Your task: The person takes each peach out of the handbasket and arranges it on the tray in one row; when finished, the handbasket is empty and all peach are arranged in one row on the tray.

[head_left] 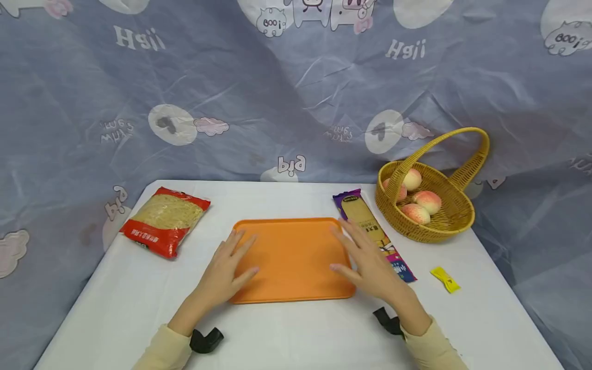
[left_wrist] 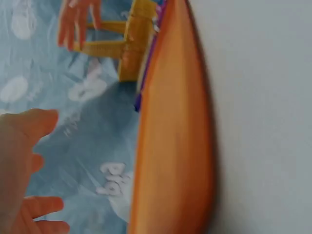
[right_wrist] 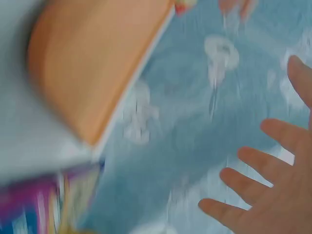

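Observation:
An orange rectangular tray [head_left: 291,257] lies flat on the white table. My left hand [head_left: 224,270] is over its left edge with fingers spread and nothing held. Over the right edge is my right hand [head_left: 370,262], its fingers also spread and holding nothing. In the left wrist view the left hand [left_wrist: 24,165] shows apart from the tray [left_wrist: 168,146]. The right wrist view shows the right hand [right_wrist: 273,170] away from the tray [right_wrist: 97,58] too. Partly behind the right hand lies a long purple pasta packet [head_left: 363,216].
A red bag of dry noodles [head_left: 162,218] lies at the back left. A yellow wicker basket [head_left: 430,234] with several peaches [head_left: 427,202] stands at the back right. Nearer on the right is a small yellow wrapped candy [head_left: 445,279]. A patterned grey-blue cloth [head_left: 259,92] hangs behind the table [head_left: 287,334].

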### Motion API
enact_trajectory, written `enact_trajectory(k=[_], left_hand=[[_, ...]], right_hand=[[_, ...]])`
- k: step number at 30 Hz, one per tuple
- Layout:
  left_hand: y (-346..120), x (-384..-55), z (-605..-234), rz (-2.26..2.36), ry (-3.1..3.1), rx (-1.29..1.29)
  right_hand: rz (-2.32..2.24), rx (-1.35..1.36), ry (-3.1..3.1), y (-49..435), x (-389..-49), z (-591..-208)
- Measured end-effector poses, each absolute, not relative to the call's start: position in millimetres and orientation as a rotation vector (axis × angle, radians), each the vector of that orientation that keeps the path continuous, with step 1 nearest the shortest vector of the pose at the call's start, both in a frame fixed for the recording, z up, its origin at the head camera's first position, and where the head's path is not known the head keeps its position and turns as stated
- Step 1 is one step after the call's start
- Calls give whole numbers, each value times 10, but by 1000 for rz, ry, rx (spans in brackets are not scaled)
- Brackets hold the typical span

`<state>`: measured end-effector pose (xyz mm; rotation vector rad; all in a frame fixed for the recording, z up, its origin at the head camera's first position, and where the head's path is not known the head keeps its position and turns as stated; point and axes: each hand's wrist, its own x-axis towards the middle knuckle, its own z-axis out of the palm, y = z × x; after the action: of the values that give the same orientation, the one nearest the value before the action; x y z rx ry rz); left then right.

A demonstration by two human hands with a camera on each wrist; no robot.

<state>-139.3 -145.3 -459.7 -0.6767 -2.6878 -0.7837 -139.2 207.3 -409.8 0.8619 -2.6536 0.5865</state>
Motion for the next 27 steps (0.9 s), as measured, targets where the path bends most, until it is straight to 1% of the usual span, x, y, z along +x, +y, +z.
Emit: enact_trajectory(k=[7, 12, 19, 27], left_hand=[[-1717, -1401, -4937, -1046, -2609, -513], [-1819, -1448, -5105, -1106, -2647, -466], [-1860, -1506, -5226, -1066, -2631, -495], [-1863, -1535, -5238, -1029, -2653, -493]], right_hand=[[656, 573, -2497, 2771, -1564, -3806], [683, 367, -2518, 3128, -1721, -3674], [716, 167, -2663, 3424, -2022, -3680], [697, -59, -2965, 3629, -2284, -3740]])
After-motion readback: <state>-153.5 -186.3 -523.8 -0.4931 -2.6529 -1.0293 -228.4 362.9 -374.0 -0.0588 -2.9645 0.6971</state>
